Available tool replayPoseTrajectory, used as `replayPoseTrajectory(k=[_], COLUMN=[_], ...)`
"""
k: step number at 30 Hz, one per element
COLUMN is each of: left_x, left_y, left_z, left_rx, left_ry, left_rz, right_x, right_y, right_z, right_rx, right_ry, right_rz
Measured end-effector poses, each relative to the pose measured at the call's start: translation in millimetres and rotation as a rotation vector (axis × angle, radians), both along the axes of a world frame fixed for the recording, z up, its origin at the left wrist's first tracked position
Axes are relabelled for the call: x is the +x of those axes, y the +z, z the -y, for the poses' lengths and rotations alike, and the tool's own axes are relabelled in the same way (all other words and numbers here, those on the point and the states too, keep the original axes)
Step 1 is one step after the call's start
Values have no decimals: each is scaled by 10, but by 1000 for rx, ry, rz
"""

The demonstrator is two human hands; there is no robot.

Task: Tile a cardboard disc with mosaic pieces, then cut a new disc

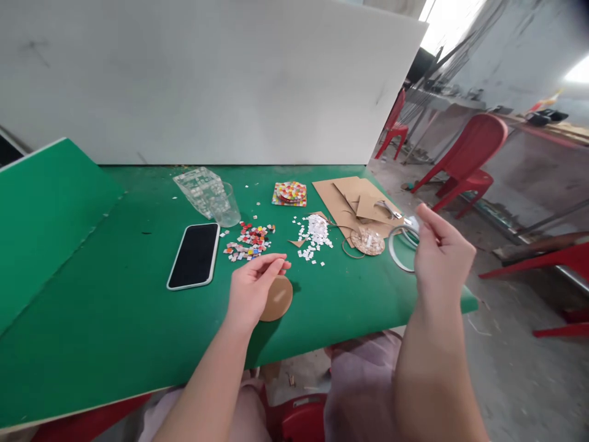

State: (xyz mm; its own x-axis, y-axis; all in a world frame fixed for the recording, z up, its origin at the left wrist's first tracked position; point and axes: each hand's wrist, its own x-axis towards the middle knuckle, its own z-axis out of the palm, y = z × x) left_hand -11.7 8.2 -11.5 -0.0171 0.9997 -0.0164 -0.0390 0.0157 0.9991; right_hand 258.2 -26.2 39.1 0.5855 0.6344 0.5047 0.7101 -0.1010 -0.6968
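My left hand point(254, 287) is closed in a pinch above the near edge of the table. Anything between the fingertips is too small to make out. A round brown cardboard disc point(278, 299) with a pale streak lies just under its thumb, partly covered by the hand; I cannot tell whether it is gripped. On the right, my right hand point(442, 250) is closed at the side of a white-rimmed ring point(391, 250) that looks like a roll of tape. Its fingers are partly hidden. Piles of white mosaic tiles point(317, 228) and coloured tiles point(253, 238) lie beyond my left hand.
A phone point(194, 256) lies left on the green table point(138, 325). Behind it are a clear cup point(226, 207) and plastic bag point(199, 187). Tiled coasters point(291, 193), cardboard sheets point(335, 199), scissors point(390, 210) and a tiled disc point(368, 241) lie further right. A white board point(221, 86) stands behind.
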Motion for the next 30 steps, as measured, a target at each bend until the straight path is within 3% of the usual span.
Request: replayPoseTrajectory(k=[3,8,10,14,19,21,25,27,30], left_x=[29,10,-2,-22,-28,-23,-6,-1,1], left_y=[-42,-75,-72,-57,-48,-46,-37,-33,-32], left_z=[-23,-47,-47,-36,-16,-13,-5,4,18], left_rx=[10,40,49,53,59,45,-11,-12,2], left_ry=[30,99,120,149,177,172,87,43,-14], left_rz=[-40,-45,-32,4,100,130,121,71,5], right_x=[123,271,316,350,-14,-347,-1059,-1285,-1407], right_y=[-68,-292,-373,-409,-287,-254,-272,-308,-371], right_z=[-66,-192,-218,-215,-212,-205,-135,-101,-98], right_rx=[-268,-785,-873,-897,-718,-539,-173,-72,-22], right_ry=[-98,-59,-57,-57,-22,149,635,772,834], right_rz=[81,245,237,237,288,249,194,213,230])
